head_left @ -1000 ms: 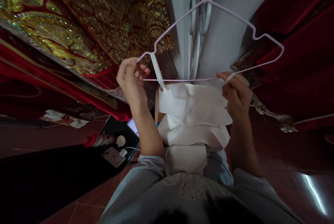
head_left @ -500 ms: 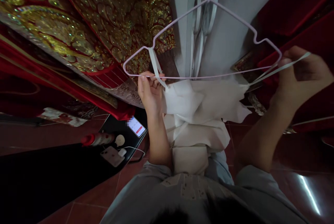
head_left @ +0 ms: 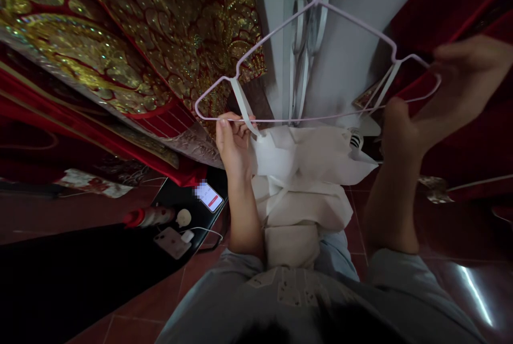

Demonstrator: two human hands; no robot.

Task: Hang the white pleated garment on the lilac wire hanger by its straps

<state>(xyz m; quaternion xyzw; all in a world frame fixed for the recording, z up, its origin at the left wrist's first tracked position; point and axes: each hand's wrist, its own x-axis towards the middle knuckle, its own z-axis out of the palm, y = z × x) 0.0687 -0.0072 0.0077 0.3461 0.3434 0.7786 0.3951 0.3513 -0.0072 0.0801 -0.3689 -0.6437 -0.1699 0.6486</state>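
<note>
Matt white cloth garment hangs on a smooth wire hanger

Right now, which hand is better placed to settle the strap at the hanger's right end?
Right: the right hand is beside that strap; the left hand grips the white garment at the hanger's other end.

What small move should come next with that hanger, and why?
Probably seat the right strap in the hanger's right notch: the left strap already hangs from its notch, while the right hand is blurred at the far end.
</note>
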